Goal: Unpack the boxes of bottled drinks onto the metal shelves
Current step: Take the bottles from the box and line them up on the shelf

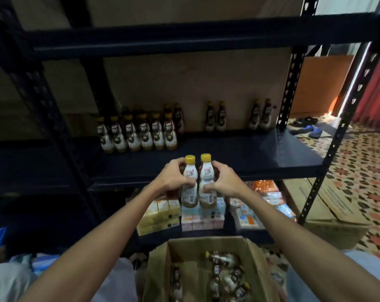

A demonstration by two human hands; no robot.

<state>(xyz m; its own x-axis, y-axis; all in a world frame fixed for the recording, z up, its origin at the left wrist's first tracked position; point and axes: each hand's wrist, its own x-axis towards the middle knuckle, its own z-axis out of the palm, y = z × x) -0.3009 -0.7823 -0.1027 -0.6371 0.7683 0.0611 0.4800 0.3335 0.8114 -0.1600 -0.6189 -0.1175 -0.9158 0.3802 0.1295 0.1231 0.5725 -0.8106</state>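
Note:
My left hand (174, 178) grips a yellow-capped drink bottle (189, 192) and my right hand (222, 179) grips a second one (207, 190). Both bottles stand upright side by side, held in the air just in front of the dark metal shelf (239, 153). On that shelf a row of several matching bottles (137, 135) stands at the left, with two pairs further back, the nearer pair (215, 118) in the middle. Below me an open cardboard box (160, 275) holds several bottles lying down.
The lower shelf carries packs of small drink cartons (163, 214). A flat cardboard box (328, 201) lies on the patterned tiled floor at the right, with sandals (308, 127) beyond it. Black slotted uprights (341, 136) frame the shelving; an upper shelf (184, 38) runs overhead.

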